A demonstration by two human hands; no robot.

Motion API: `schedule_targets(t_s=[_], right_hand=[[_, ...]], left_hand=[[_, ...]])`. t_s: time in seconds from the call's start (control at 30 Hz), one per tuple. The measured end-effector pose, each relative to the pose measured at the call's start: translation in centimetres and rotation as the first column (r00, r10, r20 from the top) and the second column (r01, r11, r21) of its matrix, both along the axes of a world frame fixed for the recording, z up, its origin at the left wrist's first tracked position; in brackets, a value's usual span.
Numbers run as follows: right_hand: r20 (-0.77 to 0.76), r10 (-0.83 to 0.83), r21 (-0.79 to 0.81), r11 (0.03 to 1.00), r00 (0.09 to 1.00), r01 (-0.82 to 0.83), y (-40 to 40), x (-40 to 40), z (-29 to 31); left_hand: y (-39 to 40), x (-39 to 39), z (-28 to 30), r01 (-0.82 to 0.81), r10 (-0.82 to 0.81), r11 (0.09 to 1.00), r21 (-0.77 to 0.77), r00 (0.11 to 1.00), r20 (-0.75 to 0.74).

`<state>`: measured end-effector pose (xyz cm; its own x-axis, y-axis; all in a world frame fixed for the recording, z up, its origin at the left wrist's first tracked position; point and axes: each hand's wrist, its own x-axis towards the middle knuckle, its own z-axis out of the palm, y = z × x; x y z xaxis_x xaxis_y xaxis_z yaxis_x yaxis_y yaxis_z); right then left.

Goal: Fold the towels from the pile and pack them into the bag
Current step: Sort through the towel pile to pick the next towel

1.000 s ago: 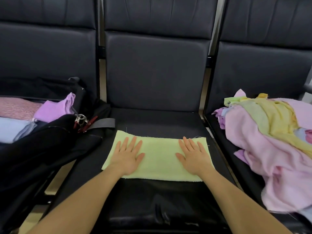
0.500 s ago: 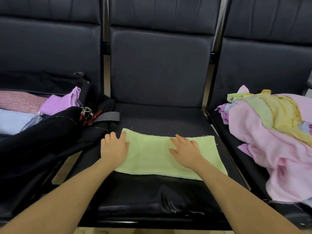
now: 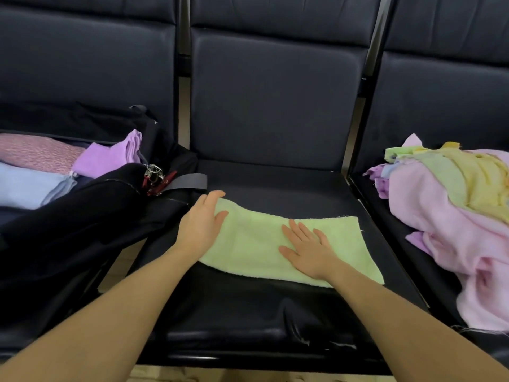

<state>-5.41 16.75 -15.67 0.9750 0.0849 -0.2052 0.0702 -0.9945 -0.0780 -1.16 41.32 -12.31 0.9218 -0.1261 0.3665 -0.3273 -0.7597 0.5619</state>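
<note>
Now my left hand (image 3: 202,226) pinches the green towel's (image 3: 256,244) left end, right hand (image 3: 307,250) flat on it; next, fold it over

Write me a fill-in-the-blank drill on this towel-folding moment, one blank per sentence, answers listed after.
1. The flat right hand presses on the light ____ terry towel spread on the middle black padded seat.
2. The left hand grips that towel's ____ end, lifting it off the seat.
3. The jumbled heap of unfolded pink and yellow towels lies on the seat to the person's ____.
4. A folded lilac towel sits in the open ____ fabric bag.

Missing words: green; left; right; black
</note>
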Motion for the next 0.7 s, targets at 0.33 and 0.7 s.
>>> schedule_targets(t_s=[0.33,0.7], right_hand=[[0.083,-0.12,0.432,0.899,0.989,0.073,6.6,3.0,-0.8],[0.218,-0.086,-0.013,0.996,0.972,0.092,-2.1,-0.1,2.0]], left_hand=[[0.3,-0.2,2.9,0.101,-0.152,0.976,0.194,0.951,0.269],[-7.3,-0.9,3.1,0.183,-0.206,0.959,0.218,0.975,0.087]])
